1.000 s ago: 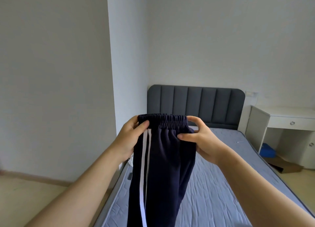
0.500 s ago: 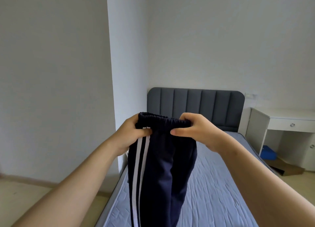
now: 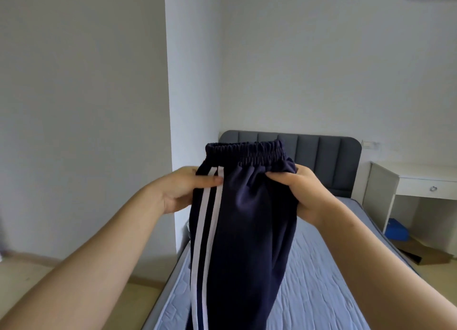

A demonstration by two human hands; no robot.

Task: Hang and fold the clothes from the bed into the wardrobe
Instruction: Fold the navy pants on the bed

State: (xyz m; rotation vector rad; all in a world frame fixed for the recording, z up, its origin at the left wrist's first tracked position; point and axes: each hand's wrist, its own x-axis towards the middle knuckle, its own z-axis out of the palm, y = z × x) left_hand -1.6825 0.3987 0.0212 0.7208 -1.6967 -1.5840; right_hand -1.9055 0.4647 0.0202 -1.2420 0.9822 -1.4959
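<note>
A person stood at the foot end of a bed (image 3: 321, 292) and held a pair of navy track trousers (image 3: 247, 218) up in front of them, both hands on the cloth just below the elastic waistband (image 3: 247, 151). The left hand (image 3: 183, 188) pinched the garment's side, its thumb laid flat across the two white stripes (image 3: 205, 230) and its fingers out of sight behind the fabric. The right hand (image 3: 301, 193) was curled tight round a bunch of cloth at the opposite edge.

Gripped on both sides like that, the trousers hung straight down over the blue-grey mattress, legs together and running out of the bottom of the view. The hold looked meant to let the garment's own weight line up the legs and seams before a fold. The waistband stood loose above the hands, in front of the grey padded headboard (image 3: 321, 156).

A white desk (image 3: 420, 178) stood to the right of the bed, with a blue box (image 3: 397, 232) and a flat piece of cardboard (image 3: 425, 253) on the floor beneath it. No wardrobe was in view. By the look of it, the trousers had yet to be folded, and the trip to the wardrobe lay ahead.
</note>
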